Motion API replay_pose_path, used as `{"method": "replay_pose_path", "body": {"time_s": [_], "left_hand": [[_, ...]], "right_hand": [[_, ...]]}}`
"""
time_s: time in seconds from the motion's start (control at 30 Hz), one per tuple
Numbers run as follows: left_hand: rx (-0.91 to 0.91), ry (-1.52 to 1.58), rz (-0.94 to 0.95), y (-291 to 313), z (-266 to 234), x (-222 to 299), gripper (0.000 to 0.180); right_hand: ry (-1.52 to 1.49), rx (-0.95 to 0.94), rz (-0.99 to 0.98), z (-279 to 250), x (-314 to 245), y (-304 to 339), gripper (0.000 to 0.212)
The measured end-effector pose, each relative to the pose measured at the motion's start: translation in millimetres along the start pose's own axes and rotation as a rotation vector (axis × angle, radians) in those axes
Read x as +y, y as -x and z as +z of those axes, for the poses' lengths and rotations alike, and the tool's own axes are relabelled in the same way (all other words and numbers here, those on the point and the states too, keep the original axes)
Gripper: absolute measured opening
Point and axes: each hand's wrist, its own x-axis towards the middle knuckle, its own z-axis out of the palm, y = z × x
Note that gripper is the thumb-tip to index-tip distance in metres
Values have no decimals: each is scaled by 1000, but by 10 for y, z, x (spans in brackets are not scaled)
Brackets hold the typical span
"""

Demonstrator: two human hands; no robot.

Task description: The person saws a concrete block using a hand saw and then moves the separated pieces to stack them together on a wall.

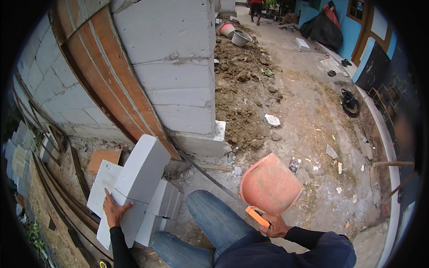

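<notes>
My left hand [115, 208] lies with fingers spread on a pale grey lightweight concrete block [142, 172], close to a thin dark line across its face. I cannot tell whether that line is a mark, a cut or a seam. More blocks [164, 198] sit stacked under and beside it, left of my knees. In my right hand [278, 227] is the orange handle of a handsaw [258, 216]. Its long dark blade points away to the upper left, apart from the blocks, toward the foot of the wall.
A worn reddish plastic seat or tub [272, 185] is on the ground beyond the saw. The block wall [178, 85] with an orange-brown board [111, 67] rises ahead left. Long planks [62, 210] lie at far left. Buckets [241, 38] stand by dug soil; a person [256, 10] is far off.
</notes>
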Motion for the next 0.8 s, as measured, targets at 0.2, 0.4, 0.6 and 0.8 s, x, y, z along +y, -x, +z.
{"method": "replay_pose_path", "body": {"time_s": [0.2,0.4,0.6,0.8], "left_hand": [[179,105,25,-12,-174,-500,108],[202,78,-118,427,-497,-1100,84],[292,10,-324,827,-483,-1014,77],[367,-118,-534,883,-367,-788,72]], "right_hand": [[250,-26,116,741,1090,-152,37],[557,-210,-14,1440,1997,-232,36],[695,-571,229,1426,1505,-968,38],[106,90,36,1344,-193,-3388,59]]}}
